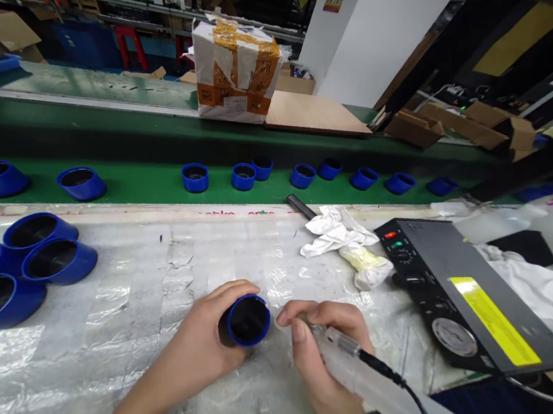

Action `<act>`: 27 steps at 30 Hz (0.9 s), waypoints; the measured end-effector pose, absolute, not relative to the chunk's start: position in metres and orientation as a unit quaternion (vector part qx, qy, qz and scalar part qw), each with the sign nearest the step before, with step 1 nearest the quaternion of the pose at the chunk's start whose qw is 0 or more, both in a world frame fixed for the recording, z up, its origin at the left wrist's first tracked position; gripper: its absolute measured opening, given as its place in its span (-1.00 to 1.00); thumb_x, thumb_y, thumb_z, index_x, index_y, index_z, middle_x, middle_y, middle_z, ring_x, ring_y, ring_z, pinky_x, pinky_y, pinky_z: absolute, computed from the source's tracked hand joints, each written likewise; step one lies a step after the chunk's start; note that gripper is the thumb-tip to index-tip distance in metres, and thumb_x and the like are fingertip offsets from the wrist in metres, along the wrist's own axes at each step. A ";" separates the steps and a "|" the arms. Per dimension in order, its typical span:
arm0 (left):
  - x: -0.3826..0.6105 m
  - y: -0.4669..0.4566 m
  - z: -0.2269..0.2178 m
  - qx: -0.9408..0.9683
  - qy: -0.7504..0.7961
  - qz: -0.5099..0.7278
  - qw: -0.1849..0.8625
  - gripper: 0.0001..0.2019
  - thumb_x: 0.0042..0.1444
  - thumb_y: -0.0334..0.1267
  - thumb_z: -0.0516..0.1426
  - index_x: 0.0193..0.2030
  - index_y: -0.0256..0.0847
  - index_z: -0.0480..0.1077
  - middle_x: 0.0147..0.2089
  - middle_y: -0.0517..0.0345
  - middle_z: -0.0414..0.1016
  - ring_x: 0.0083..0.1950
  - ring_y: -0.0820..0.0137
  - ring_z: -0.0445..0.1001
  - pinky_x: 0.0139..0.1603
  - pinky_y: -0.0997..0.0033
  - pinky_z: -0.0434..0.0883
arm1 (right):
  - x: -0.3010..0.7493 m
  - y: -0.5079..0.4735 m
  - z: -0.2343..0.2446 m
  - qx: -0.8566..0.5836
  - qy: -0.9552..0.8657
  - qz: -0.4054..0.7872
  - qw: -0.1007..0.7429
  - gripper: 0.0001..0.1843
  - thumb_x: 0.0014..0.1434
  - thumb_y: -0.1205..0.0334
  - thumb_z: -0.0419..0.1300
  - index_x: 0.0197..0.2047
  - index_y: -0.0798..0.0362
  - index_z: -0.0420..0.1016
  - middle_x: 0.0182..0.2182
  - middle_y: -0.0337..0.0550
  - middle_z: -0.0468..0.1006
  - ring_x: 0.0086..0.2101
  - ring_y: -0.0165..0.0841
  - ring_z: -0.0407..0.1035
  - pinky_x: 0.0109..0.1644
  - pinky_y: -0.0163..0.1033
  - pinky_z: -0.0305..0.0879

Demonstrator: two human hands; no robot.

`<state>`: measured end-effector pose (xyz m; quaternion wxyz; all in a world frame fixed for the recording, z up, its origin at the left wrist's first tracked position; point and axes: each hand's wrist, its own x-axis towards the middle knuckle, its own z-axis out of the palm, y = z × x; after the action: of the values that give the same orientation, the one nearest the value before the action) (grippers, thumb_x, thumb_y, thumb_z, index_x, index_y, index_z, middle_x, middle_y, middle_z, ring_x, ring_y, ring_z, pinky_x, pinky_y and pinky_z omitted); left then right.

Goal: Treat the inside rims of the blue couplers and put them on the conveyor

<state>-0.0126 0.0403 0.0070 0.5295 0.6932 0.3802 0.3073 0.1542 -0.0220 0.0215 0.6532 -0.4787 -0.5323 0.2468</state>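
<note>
Left hand (207, 340) grips blue cap (248, 320) at bench (124, 360) front edge, mouth tilted toward syringe (348, 359) for tip access. Right hand (324, 349) pinches syringe pen-style, steadying aim.

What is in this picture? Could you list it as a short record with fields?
Left hand: grips a small blue plastic cap, opening toward the camera
Right hand: holds a clear syringe-like dispenser with a black hose, tip near the cap
Bench: covered in clear plastic film
Left side: large blue rings
Right side: black control box, white rags
Behind: green conveyor carrying blue caps
</note>
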 end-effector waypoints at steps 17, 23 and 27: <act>-0.013 0.042 0.009 0.697 0.404 0.294 0.515 -0.39 -0.13 -0.49 0.18 0.14 -0.08 0.53 0.26 0.14 0.55 0.30 0.11 0.52 0.31 0.23 0.47 | 0.156 -0.037 0.022 -0.510 -0.530 0.230 0.637 -0.83 0.42 0.38 0.22 -0.11 -0.08 0.32 -0.31 -0.30 0.59 -0.33 -0.34 0.55 -0.22 -0.27 0.43; -0.013 0.042 0.009 0.696 0.408 0.294 0.513 -0.41 -0.12 -0.46 0.19 0.13 -0.09 0.54 0.23 0.14 0.57 0.24 0.13 0.56 0.28 0.27 0.49 | 0.154 -0.043 0.021 -0.502 -0.521 0.241 0.647 -0.83 0.42 0.39 0.23 -0.11 -0.08 0.35 -0.32 -0.29 0.59 -0.32 -0.35 0.55 -0.19 -0.28 0.44; -0.013 0.041 0.008 0.699 0.406 0.300 0.507 -0.41 -0.12 -0.46 0.19 0.13 -0.09 0.54 0.25 0.13 0.56 0.28 0.11 0.54 0.27 0.29 0.50 | 0.153 -0.047 0.020 -0.505 -0.537 0.241 0.632 -0.83 0.39 0.39 0.23 -0.12 -0.07 0.35 -0.33 -0.27 0.60 -0.35 -0.35 0.54 -0.23 -0.28 0.42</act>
<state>-0.0134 0.0410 0.0082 0.5071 0.6989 0.4056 0.2997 0.1535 -0.0472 0.0201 0.6319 -0.5046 -0.5368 0.2405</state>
